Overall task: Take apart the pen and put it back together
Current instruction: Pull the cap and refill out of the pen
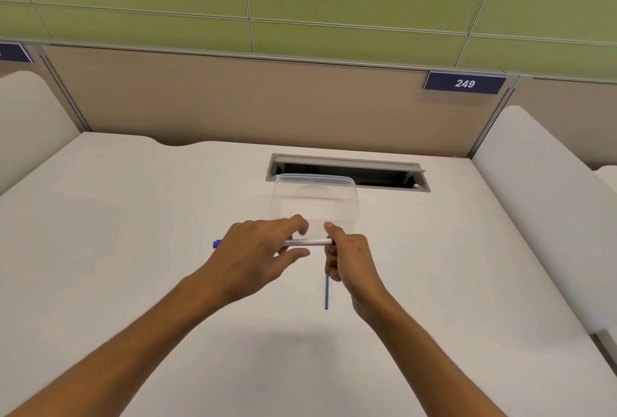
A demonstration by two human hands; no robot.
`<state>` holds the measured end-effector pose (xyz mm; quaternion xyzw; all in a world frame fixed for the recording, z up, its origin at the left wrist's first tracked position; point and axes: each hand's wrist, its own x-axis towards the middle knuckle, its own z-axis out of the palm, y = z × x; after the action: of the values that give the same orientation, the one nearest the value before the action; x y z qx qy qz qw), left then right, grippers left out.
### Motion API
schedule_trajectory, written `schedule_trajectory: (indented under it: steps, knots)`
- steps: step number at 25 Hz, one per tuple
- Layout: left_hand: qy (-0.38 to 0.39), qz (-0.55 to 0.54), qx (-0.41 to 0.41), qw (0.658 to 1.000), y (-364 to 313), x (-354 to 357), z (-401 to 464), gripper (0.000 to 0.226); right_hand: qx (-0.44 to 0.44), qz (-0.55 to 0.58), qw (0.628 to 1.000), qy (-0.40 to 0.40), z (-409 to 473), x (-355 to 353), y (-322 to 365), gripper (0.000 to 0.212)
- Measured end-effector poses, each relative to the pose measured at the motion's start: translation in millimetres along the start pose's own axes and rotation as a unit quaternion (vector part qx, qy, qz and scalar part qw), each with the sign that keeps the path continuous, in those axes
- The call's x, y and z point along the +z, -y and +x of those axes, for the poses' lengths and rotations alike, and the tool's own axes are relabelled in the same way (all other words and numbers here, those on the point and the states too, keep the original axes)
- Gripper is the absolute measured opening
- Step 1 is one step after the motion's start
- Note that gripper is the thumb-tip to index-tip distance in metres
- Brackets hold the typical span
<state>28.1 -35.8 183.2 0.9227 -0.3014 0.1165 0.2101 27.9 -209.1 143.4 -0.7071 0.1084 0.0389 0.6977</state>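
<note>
A white pen barrel [309,242] with blue print lies level above the white desk [133,249]. Its blue end [217,244] sticks out to the left of my left hand [257,249], which grips the barrel's middle between thumb and fingers. My right hand [350,259] meets the barrel's right end with its fingertips. From the underside of that hand a thin blue refill [327,293] hangs straight down, held in the closed fingers. The refill's upper part is hidden inside the hand.
A clear plastic container [315,198] stands just behind my hands. Behind it an open cable slot [384,174] is set into the desk. Beige partitions enclose the desk at the back and sides, with a sign reading 249 [464,83].
</note>
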Motion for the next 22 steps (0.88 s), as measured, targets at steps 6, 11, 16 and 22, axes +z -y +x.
schedule_trajectory:
  steps: [6, 11, 16, 22]
  knots:
    - [-0.067, 0.023, 0.057, 0.996, 1.8, 1.4, 3.1, 0.021, -0.056, -0.044, 0.997, -0.014, -0.8, -0.5, 5.7, 0.055]
    - [0.012, -0.188, -0.005, 0.982, 6.9, -7.2, 8.5, 0.022, -0.185, -0.093, 0.977, -0.050, -4.9, -1.2, 4.0, 0.066]
    - [0.190, -0.383, -0.072, 0.901, 6.2, -19.1, 10.6, 0.033, -0.469, -0.189, 0.858, -0.087, -12.7, -8.1, 13.1, 0.057]
    - [0.054, -0.201, -0.059, 0.976, 3.3, -11.9, 7.2, 0.024, -0.250, -0.074, 0.964, -0.055, -8.6, -4.3, 0.7, 0.058]
